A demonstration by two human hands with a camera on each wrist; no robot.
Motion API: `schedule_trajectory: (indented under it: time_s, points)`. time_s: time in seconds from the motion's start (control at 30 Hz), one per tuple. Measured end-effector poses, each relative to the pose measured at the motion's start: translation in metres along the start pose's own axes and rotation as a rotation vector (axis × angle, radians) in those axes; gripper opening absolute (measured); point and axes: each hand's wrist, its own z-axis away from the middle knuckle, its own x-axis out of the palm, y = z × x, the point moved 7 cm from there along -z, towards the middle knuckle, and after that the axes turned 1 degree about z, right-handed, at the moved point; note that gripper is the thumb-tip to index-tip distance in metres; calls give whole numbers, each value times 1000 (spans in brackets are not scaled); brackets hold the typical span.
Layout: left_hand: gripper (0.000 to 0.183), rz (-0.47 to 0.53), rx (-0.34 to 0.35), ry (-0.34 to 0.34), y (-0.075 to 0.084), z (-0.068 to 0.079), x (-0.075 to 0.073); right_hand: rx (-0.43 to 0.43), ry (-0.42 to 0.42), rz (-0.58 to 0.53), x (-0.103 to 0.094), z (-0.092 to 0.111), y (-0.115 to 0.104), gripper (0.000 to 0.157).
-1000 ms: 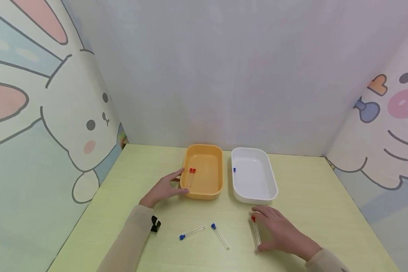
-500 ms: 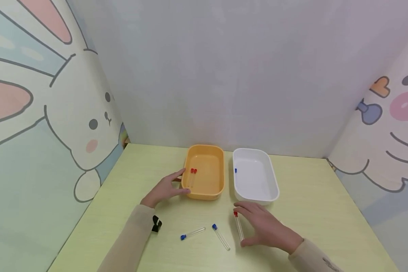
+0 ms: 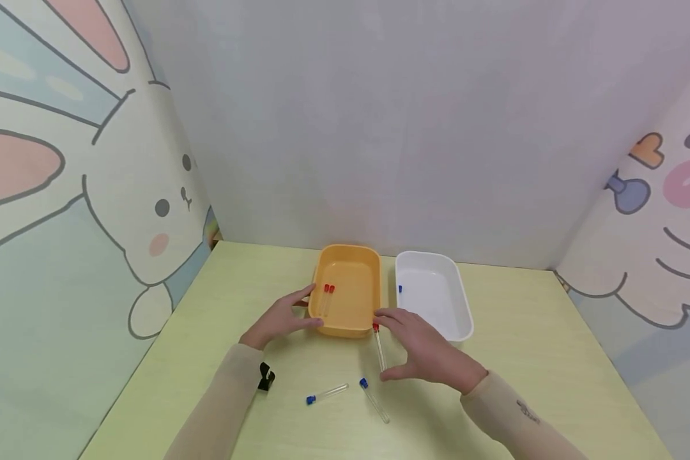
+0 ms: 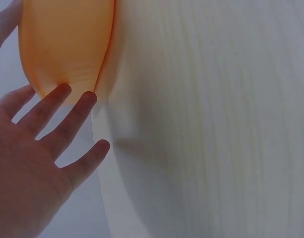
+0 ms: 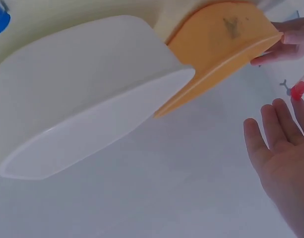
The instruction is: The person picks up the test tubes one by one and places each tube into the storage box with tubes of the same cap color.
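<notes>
My right hand [image 3: 425,348] pinches a test tube with a red cap [image 3: 381,352] lengthwise, index finger at the cap and thumb at the bottom end. It is just in front of the right corner of the orange tray [image 3: 353,294]. In the right wrist view the red cap [image 5: 298,90] shows by the fingertips. My left hand [image 3: 278,321] rests against the orange tray's left front corner, thumb at the front rim. Nearly straight fingers [image 4: 67,130] touch its wall in the left wrist view. Two red-capped test tubes [image 3: 328,301] lie inside that tray.
Right of the orange tray stands a white tray [image 3: 437,297], with a small blue cap [image 3: 400,289] showing by its left wall. Two blue-capped test tubes, one nearly crosswise [image 3: 329,393] and one slanting [image 3: 375,401], lie on the table near me. A curtain closes off the back.
My right hand has carried the red-capped tube leftward and away from me, from the table's right front to the orange tray's corner. The left hand keeps its place at the tray.
</notes>
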Motion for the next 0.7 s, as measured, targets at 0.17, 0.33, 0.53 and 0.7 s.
schedule_trajectory:
  time_s: [0.17,0.33,0.53,0.7]
  points:
    - [94,-6,15,2,-1,-1,1,38,21,-25,-4,-17,8,95]
    - [95,-17,17,1,-3,-3,2,43,89,-35,-11,-34,16,91]
    - [95,-25,10,7,-4,-4,3,72,106,-41,-13,-54,26,89]
    - [96,-19,7,10,-4,-4,3,106,104,-41,-13,-70,34,89]
